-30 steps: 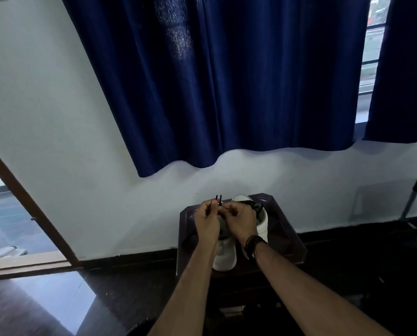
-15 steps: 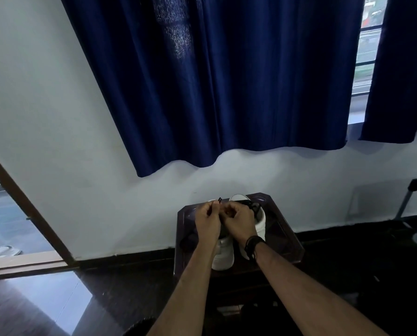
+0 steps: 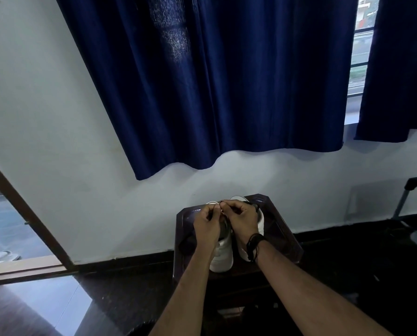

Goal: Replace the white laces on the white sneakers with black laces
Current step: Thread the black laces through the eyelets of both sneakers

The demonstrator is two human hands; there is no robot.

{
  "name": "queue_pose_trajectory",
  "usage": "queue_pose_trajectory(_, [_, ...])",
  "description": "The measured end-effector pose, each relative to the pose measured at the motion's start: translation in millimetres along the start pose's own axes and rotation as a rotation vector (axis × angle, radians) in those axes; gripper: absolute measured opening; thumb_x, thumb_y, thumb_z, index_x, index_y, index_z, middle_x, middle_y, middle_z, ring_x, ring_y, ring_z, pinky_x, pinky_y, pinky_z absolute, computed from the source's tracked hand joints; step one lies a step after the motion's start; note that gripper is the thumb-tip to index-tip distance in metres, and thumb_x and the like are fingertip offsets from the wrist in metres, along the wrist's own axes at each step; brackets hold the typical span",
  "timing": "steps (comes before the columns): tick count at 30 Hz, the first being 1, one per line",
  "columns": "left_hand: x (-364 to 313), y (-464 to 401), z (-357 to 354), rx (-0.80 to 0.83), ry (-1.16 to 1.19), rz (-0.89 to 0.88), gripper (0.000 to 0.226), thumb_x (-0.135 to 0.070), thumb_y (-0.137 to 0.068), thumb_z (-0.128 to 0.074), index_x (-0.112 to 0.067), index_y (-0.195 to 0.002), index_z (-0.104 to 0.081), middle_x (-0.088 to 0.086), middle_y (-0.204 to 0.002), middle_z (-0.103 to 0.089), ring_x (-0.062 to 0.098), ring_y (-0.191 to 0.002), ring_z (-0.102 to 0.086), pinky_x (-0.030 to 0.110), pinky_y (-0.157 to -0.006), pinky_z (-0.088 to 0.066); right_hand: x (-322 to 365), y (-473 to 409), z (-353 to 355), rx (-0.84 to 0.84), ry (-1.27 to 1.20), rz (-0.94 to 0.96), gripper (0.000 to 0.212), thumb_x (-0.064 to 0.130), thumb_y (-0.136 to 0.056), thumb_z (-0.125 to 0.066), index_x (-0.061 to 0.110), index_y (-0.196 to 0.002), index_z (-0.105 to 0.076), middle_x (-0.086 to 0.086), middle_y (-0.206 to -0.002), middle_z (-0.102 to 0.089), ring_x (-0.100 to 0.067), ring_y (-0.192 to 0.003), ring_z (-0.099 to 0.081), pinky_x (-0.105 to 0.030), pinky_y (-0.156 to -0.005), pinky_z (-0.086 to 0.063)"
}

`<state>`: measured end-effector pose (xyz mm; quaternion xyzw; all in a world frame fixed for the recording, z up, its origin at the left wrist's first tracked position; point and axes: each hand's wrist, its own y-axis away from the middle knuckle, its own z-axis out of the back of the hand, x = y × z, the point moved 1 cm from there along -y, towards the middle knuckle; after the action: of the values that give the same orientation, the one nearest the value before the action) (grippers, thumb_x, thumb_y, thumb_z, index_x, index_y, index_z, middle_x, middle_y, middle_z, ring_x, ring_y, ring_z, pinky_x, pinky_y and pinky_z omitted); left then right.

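Two white sneakers stand side by side on a dark stool (image 3: pixel 287 229), toes toward me. The left sneaker (image 3: pixel 223 255) lies under both hands; the right sneaker (image 3: pixel 260 220) shows a bit of black lace (image 3: pixel 255 206) near its collar. My left hand (image 3: pixel 207 224) and my right hand (image 3: pixel 241 220) meet over the left sneaker's upper part, fingers curled and pinching a black lace between them. The lace ends are hidden behind my fingertips. A dark bundle (image 3: pixel 185 243) lies on the stool left of my left wrist.
The stool stands against a white wall under a dark blue curtain (image 3: pixel 214 81). A doorway with a wooden frame (image 3: pixel 25 214) opens at left. A metal stand (image 3: pixel 406 197) is at the right edge. The floor is dark and glossy.
The two lace tips that stuck up above my fingers a second ago have dropped out of sight. Both hands have sunk slightly toward the sneaker.
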<state>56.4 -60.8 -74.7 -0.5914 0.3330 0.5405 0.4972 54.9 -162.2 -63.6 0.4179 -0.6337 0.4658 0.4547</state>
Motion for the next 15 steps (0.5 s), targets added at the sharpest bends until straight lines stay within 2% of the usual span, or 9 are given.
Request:
queue_pose_trajectory(5, [8, -4, 3, 0.009, -0.024, 0.014, 0.016, -0.014, -0.095, -0.056, -0.016, -0.092, -0.071, 0.0, -0.091, -0.074, 0.019, -0.092, -0.069, 0.044, -0.091, -0.054, 2, 2, -1, 0.047, 0.01, 0.025, 0.022, 0.004, -0.083, -0.073, 0.026, -0.081, -0.076, 0.004, -0.084, -0.076, -0.012, -0.087, -0.072, -0.027, -0.085, -0.055])
queue_pose_trajectory(8, [6, -4, 2, 0.002, -0.027, 0.015, 0.015, -0.012, -0.095, -0.057, -0.015, -0.092, -0.071, 0.001, -0.092, -0.074, 0.019, -0.093, -0.069, 0.041, -0.091, -0.054, 0, -2, -1, 0.049, 0.054, 0.024, 0.016, 0.006, -0.084, -0.072, 0.022, -0.084, -0.076, 0.002, -0.086, -0.076, -0.011, -0.087, -0.072, -0.029, -0.086, -0.056])
queue_pose_trajectory(12, [-3, 2, 2, 0.064, -0.098, -0.085, 0.019, -0.011, -0.097, -0.053, -0.011, -0.088, -0.07, 0.004, -0.085, -0.071, 0.019, -0.085, -0.067, 0.031, -0.081, -0.053, 3, -6, -5, -0.015, 0.015, -0.061, 0.016, 0.012, -0.09, -0.067, 0.022, -0.079, -0.073, 0.0, -0.086, -0.075, -0.017, -0.087, -0.07, -0.037, -0.087, -0.056])
queue_pose_trajectory(15, [-3, 3, 3, 0.15, -0.176, -0.176, 0.022, -0.015, -0.098, -0.048, -0.015, -0.084, -0.065, 0.006, -0.083, -0.068, 0.017, -0.08, -0.064, 0.034, -0.076, -0.053, 34, -16, -13, 0.011, -0.095, -0.068, 0.016, 0.015, -0.097, -0.057, 0.017, -0.083, -0.067, -0.003, -0.087, -0.075, -0.018, -0.088, -0.067, -0.035, -0.078, -0.053])
